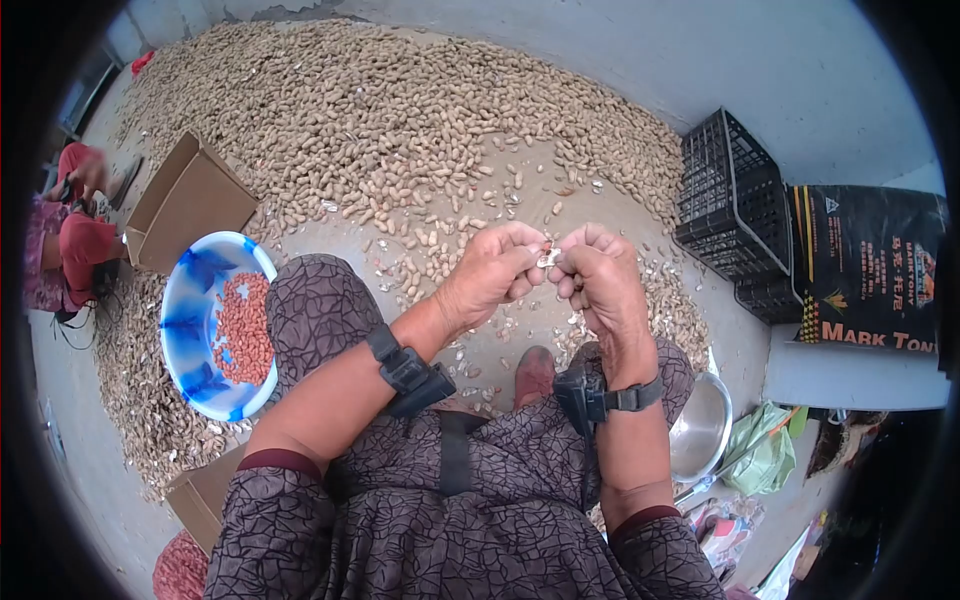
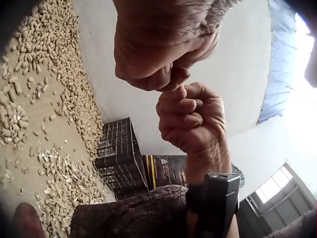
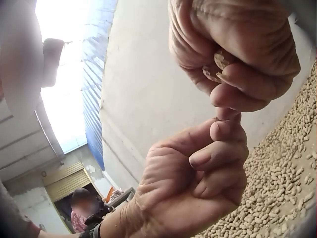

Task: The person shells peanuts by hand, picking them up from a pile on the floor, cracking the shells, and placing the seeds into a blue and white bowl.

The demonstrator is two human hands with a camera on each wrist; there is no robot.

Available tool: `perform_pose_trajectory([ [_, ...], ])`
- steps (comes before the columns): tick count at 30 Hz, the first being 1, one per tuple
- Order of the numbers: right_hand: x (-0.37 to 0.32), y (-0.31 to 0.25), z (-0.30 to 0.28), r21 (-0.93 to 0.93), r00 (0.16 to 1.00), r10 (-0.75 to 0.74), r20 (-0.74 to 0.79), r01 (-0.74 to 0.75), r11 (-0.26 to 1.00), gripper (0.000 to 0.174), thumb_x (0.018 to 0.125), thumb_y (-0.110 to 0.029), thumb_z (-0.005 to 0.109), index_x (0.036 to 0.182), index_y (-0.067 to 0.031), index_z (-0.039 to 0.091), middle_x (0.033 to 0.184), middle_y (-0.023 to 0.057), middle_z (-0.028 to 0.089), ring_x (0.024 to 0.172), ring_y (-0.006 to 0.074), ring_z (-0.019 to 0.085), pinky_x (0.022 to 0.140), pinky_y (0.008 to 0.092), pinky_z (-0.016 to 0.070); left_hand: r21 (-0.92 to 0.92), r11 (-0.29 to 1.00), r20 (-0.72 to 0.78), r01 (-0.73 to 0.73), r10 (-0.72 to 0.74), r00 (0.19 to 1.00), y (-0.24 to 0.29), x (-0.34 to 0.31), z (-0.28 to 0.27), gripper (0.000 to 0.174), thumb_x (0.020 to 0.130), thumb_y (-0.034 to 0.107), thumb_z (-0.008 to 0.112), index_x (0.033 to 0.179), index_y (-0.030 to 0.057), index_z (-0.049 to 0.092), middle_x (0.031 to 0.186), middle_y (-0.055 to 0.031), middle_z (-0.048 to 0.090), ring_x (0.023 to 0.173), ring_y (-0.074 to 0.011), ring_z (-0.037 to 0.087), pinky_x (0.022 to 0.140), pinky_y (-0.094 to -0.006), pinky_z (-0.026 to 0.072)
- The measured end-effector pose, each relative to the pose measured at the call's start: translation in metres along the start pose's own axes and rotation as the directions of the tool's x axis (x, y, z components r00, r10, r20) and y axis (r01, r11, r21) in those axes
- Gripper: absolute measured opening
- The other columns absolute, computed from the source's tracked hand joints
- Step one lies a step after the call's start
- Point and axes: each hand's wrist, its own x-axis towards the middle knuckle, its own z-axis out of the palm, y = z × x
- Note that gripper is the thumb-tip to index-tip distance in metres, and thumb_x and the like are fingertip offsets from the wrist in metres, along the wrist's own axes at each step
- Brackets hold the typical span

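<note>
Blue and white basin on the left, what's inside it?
Inside the basin lie reddish shelled peanuts. The person's knee covers part of its right side, and whatever sits beneath the top layer can't be seen.

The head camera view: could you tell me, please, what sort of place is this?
Probably a storeroom or covered yard used for shelling by hand. A large heap of unshelled peanuts lies along a wall, a blue-and-white basin holds reddish kernels, and black crates stand nearby.
</note>
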Motion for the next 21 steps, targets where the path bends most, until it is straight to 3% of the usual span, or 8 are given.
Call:
perform_pose_trajectory([
  [8,-0.0019,-0.0005,0.0006,-0.044,1.0,-0.01,0.019,0.011,0.999,0.006,0.067,0.0,0.048,0.07,0.0007,0.053,0.056,0.0075,0.055,0.039,0.007,0.047,0.031,0.0177,0.0302,0.014,1.0,0.056,0.027,-0.028,0.998,-0.0009,0.0019,-0.0013,0.012,0.082,0.01,0.045,0.09,0.0019,0.05,0.074,-0.0034,0.054,0.054,-0.003,0.044,0.044,-0.0129,0.0317],
  [16,-0.0011,0.005,0.0028,-0.208,0.996,-0.073,0.054,0.083,0.975,0.005,0.066,-0.002,0.05,0.069,0.001,0.053,0.056,0.0076,0.055,0.042,0.009,0.049,0.034,0.0206,0.034,0.046,0.996,0.003,0.074,-0.074,0.997,0.0071,0.0014,0.0001,0.016,0.071,-0.001,0.041,0.081,0.0014,0.054,0.064,-0.0046,0.054,0.047,-0.0055,0.045,0.038,-0.0157,0.0302],
  [21,-0.0027,-0.0016,0.0006,-0.285,0.998,-0.054,0.011,0.055,0.957,0.005,0.066,-0.001,0.049,0.066,0.0014,0.053,0.056,0.0081,0.055,0.042,0.0104,0.05,0.036,0.0221,0.036,0.124,0.987,-0.061,0.1,-0.093,0.994,0.0042,0.0029,0.0002,0.017,0.072,-0.001,0.039,0.081,0.0012,0.054,0.061,-0.0039,0.052,0.045,-0.0058,0.042,0.037,-0.0166,0.0291],
])
